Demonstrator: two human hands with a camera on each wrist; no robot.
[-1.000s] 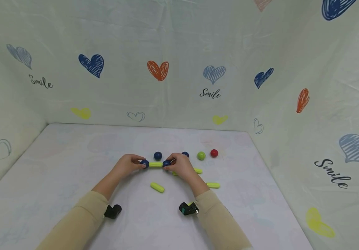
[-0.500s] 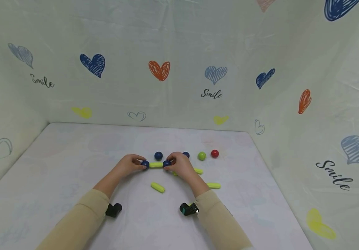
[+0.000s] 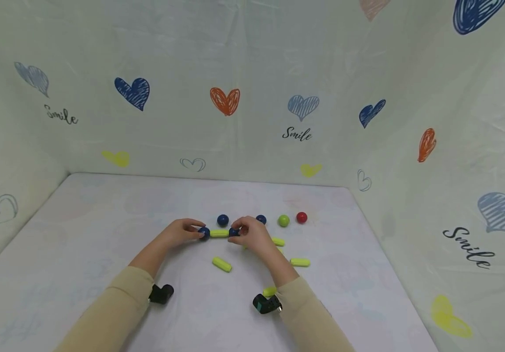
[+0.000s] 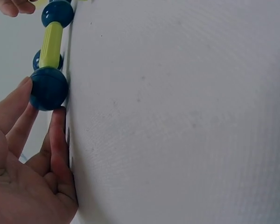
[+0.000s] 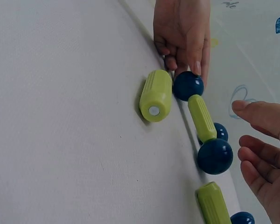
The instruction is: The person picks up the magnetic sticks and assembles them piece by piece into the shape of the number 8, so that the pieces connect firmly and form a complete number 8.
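Here | left fingers [image 4: 58, 135] pinch blue ball [image 4: 49, 89] | right fingers [image 5: 262, 149] apart, beside second blue ball [image 5: 215, 157]

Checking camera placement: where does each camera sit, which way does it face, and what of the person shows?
Head: worn on the head, facing forward and down; shows the table, backdrop, left hand, right hand and both sleeves.
Left wrist: worn there, looking along the left hand to the ball it pinches; part of the right hand shows top left.
Right wrist: worn there, facing toward the left hand; the right hand shows at the right edge.
Both wrist views share the hands and the rod between two balls.
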